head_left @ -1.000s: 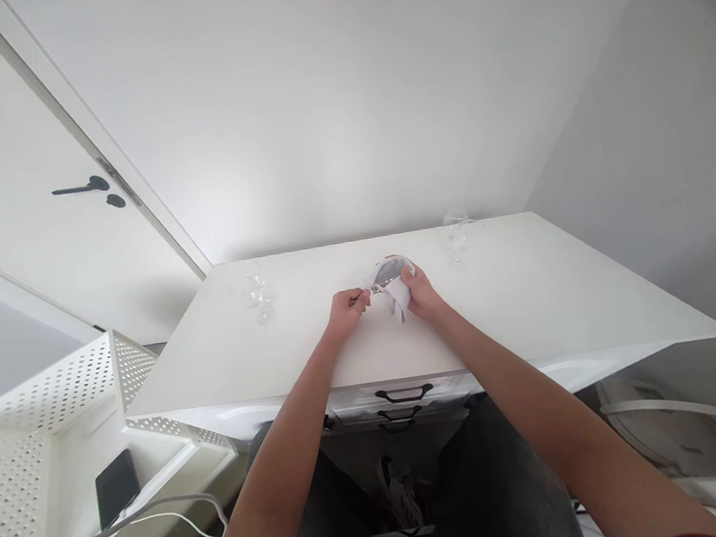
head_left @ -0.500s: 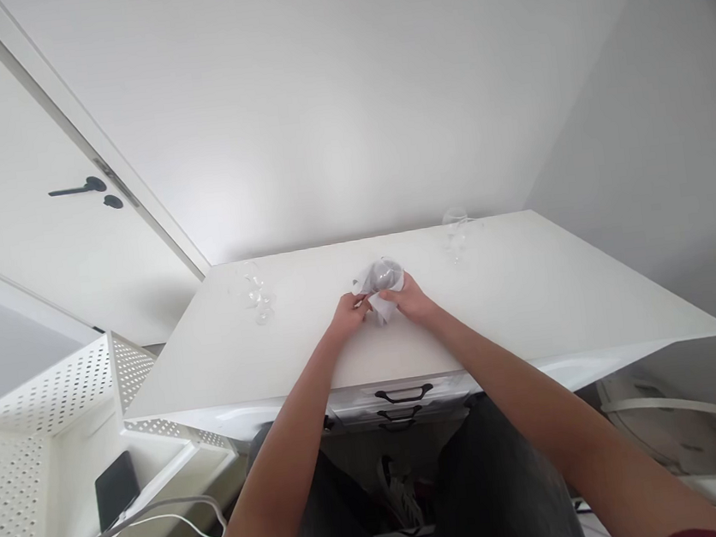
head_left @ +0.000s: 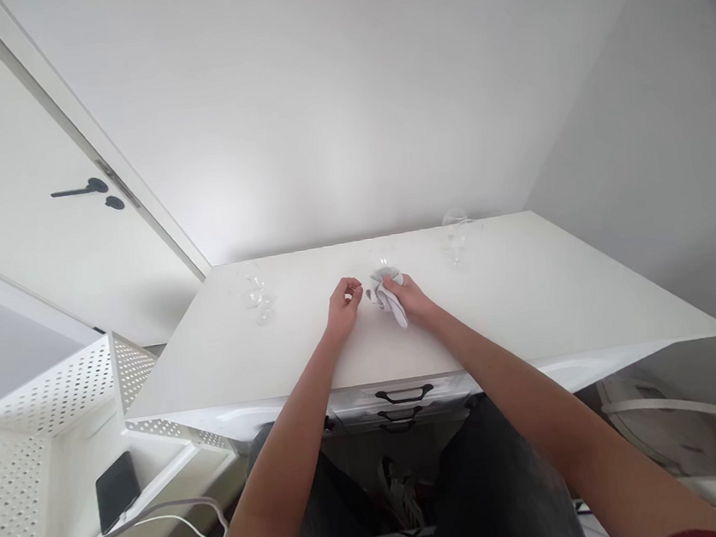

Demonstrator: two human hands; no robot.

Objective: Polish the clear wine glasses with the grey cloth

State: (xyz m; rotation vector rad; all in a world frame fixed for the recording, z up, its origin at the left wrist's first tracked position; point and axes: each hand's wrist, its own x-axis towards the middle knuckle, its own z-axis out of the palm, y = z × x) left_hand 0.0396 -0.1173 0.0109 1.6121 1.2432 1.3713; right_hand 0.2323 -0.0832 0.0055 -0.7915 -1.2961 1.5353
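- White desk [head_left: 530, 301] stands against a plain wall.
- Right hand [head_left: 410, 299] grips a soft cloth [head_left: 393, 303] at the foot of a glass [head_left: 381, 259] standing just beyond its fingers.
- Left hand [head_left: 343, 298] sits beside it, half-curled and holding nothing.
- Glass looks thin, slippery and breakable, and is probably safest held by the stem.
- Second glass [head_left: 254, 291] stands left of the left hand, and a third glass [head_left: 455, 227] right of the right hand.

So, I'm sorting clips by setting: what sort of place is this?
Likely a home room: a white desk with black-handled drawers beneath, a white door, and stemmed glasses on the desk, one by the cloth in the right hand.
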